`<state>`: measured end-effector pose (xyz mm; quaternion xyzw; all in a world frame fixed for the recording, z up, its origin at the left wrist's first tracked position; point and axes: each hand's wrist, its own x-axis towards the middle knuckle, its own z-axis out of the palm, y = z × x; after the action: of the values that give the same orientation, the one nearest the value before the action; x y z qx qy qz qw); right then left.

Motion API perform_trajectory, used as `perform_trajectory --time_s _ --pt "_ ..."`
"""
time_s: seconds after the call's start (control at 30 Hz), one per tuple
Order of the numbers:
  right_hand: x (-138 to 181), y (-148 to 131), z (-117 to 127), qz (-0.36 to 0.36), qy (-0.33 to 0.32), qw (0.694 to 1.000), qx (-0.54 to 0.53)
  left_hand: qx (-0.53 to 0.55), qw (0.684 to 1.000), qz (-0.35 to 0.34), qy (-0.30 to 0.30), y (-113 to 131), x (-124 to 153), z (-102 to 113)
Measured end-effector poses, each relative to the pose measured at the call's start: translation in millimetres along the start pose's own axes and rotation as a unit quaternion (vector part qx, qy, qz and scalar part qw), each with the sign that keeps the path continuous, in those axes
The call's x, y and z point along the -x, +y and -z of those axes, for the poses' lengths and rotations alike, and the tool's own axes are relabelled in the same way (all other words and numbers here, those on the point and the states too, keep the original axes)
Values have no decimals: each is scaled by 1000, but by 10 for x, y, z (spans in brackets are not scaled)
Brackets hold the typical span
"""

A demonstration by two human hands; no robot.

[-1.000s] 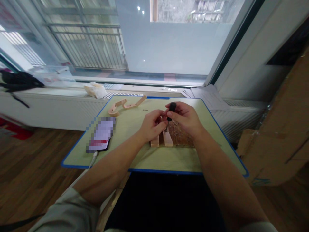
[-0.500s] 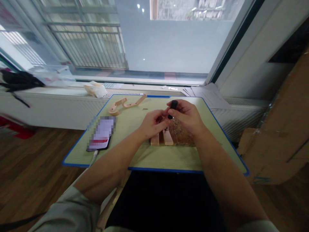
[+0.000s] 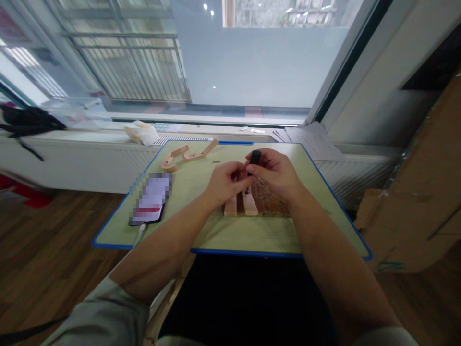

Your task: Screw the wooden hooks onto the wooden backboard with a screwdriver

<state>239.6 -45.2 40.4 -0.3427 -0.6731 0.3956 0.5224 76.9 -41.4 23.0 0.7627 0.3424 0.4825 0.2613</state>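
My right hand (image 3: 275, 174) is closed around a small screwdriver with a black handle (image 3: 255, 157), held upright above some wooden slats (image 3: 240, 205) lying on the green table (image 3: 201, 230). My left hand (image 3: 225, 182) is pinched close against the screwdriver's tip; what its fingers hold is too small to make out. Both hands touch each other over the slats. A clear plastic bag (image 3: 268, 198) with small parts lies under my right hand.
A curved wooden piece (image 3: 185, 154) lies at the table's far left. A phone (image 3: 151, 199) on a white cable sits near the left edge. A crumpled white bag (image 3: 141, 133) rests on the windowsill. Cardboard boxes (image 3: 421, 202) stand at the right.
The screwdriver handle has shifted slightly in my right hand. Both hands stay together over the slats, almost in the same place.
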Motion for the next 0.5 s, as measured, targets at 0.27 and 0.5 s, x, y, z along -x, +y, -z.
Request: perform_trajectory --time_s 0.27,0.5 --pt "20 -87 74 9 13 1000 -19 17 1000 -10 2 -36 3 -2" --pt "-19 45 61 39 4 999 17 -4 1000 -2 30 -17 -3 -4"
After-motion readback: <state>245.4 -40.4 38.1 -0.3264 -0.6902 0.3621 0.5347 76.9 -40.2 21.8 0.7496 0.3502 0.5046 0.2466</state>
